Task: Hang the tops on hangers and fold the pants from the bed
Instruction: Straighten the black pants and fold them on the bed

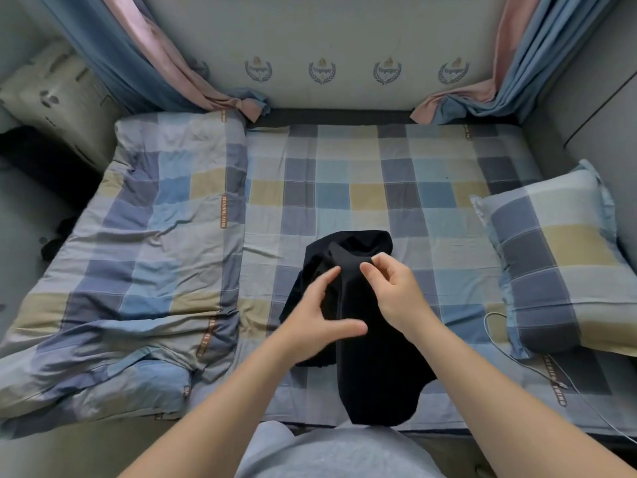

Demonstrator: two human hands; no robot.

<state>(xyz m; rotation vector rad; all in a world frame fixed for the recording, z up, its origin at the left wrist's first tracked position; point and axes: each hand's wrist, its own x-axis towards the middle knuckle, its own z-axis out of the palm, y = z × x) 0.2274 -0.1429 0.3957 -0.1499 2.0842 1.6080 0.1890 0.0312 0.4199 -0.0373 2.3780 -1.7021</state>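
Observation:
A black garment (368, 360) hangs above the near middle of the checked bed (344, 174), its top bunched and its lower end drooping past the bed's front edge. My right hand (393, 291) pinches a raised fold at the garment's top between thumb and fingers. My left hand (320, 312) is just left of it, fingers stretched onto the cloth and thumb spread out underneath. Whether the garment is a top or pants cannot be told. No hanger is in sight.
A rumpled checked duvet (138, 257) covers the bed's left part. A checked pillow (558, 270) lies at the right with a white cable (496, 343) beside it. Curtains (165, 63) hang at both back corners. A dark heap (41, 157) sits off the left side.

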